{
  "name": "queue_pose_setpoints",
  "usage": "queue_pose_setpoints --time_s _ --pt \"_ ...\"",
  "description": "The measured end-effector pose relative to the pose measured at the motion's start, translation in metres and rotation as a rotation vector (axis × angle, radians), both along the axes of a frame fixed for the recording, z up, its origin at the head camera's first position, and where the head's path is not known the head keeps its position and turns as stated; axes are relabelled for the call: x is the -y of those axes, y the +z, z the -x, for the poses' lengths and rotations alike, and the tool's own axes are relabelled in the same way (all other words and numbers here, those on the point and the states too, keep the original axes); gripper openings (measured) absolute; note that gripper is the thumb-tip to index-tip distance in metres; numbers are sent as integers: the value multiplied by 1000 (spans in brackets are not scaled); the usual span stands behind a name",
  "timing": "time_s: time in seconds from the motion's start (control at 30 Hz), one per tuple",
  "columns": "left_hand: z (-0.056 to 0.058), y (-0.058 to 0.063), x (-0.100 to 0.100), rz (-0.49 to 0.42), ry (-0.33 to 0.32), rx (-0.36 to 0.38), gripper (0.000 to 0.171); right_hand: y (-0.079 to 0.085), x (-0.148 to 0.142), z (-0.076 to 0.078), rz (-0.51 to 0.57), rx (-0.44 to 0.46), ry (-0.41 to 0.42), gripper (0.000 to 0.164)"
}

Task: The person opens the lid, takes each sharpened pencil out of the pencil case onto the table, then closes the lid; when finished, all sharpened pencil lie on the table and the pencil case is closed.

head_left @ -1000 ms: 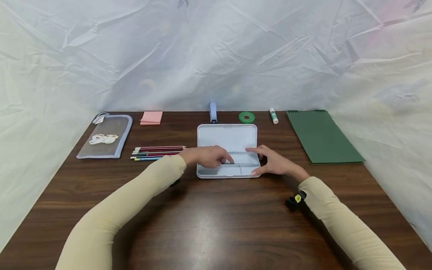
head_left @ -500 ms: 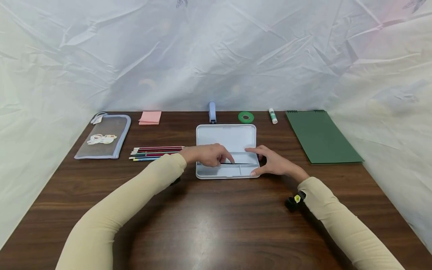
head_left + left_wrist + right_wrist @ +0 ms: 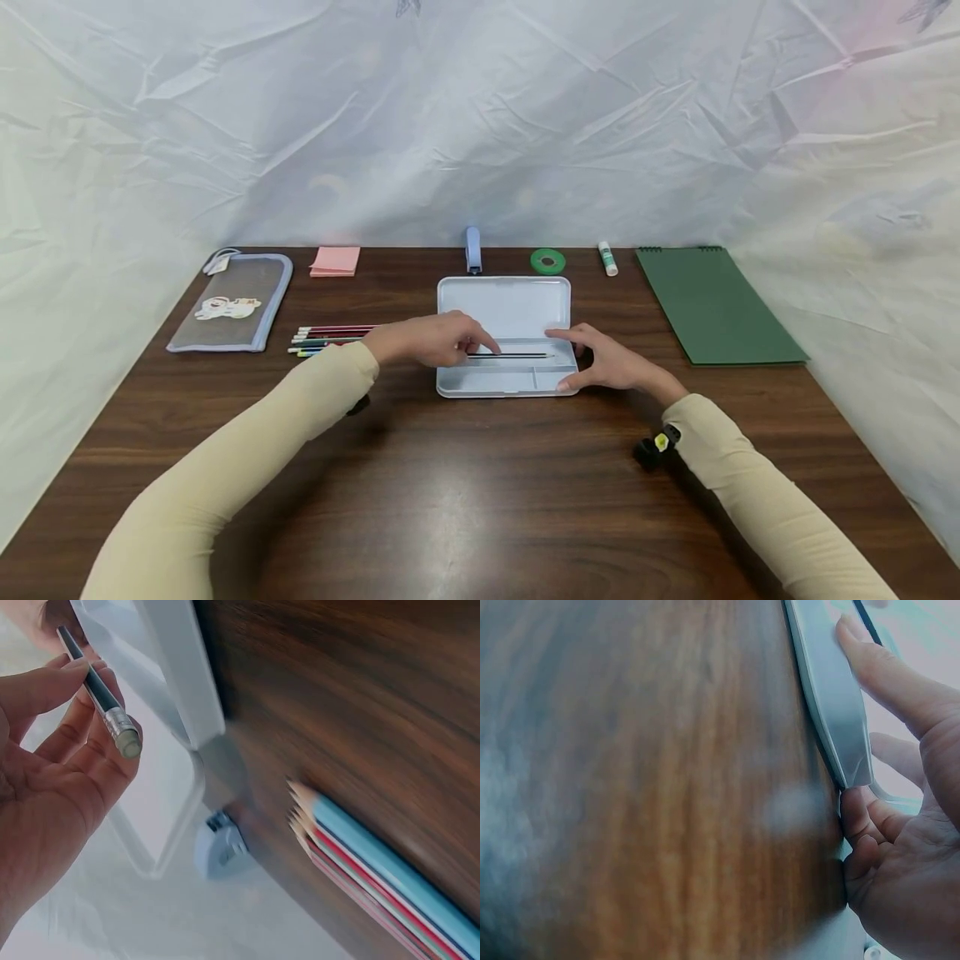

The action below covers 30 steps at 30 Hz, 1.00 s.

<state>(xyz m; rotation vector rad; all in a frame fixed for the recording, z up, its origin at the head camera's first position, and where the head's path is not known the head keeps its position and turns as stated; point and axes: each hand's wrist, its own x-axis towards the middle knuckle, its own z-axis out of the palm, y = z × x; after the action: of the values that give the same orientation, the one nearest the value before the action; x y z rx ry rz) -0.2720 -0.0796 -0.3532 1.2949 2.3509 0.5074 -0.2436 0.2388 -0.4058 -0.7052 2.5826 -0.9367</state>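
Observation:
My left hand (image 3: 438, 337) pinches a dark pencil (image 3: 517, 356) over the open pale-blue pencil box (image 3: 504, 304). In the left wrist view the thumb and fingers hold the pencil along its barrel, its metal band and eraser (image 3: 129, 742) facing the camera. The pencil lies lengthwise above the back compartment, its tip pointing right. My right hand (image 3: 606, 360) grips the box's right end, thumb at the front corner and index finger near the hinge. In the right wrist view its thumb (image 3: 889, 679) presses the box's rim (image 3: 832, 697).
Several pencils (image 3: 330, 337) lie left of the box. A mesh pouch (image 3: 232, 308) sits farther left. Along the back stand pink sticky notes (image 3: 335, 261), a blue stapler (image 3: 472, 250), green tape (image 3: 547, 261) and a glue stick (image 3: 607, 259). A green spiral pad (image 3: 720, 304) lies at right.
My left hand has shifted left and slightly back, carrying the pencil, which sat low beside the divider and now shows above the back compartment. The right hand and the box keep their places.

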Motion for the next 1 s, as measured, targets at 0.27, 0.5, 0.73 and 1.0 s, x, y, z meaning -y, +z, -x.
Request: queue_pose_setpoints --time_s 0.27,0.5,0.73,1.0 --pt "-10 1 47 -40 84 -40 48 -1 -1 0 0 1 2 86" --pt "-24 -2 92 -57 142 -82 47 0 0 0 2 -5 0 86" --pt "-31 -13 127 -31 238 -88 48 -1 0 -1 -4 -4 0 86" --pt "-35 -20 155 -8 318 -109 44 -1 0 0 -2 -4 0 86"
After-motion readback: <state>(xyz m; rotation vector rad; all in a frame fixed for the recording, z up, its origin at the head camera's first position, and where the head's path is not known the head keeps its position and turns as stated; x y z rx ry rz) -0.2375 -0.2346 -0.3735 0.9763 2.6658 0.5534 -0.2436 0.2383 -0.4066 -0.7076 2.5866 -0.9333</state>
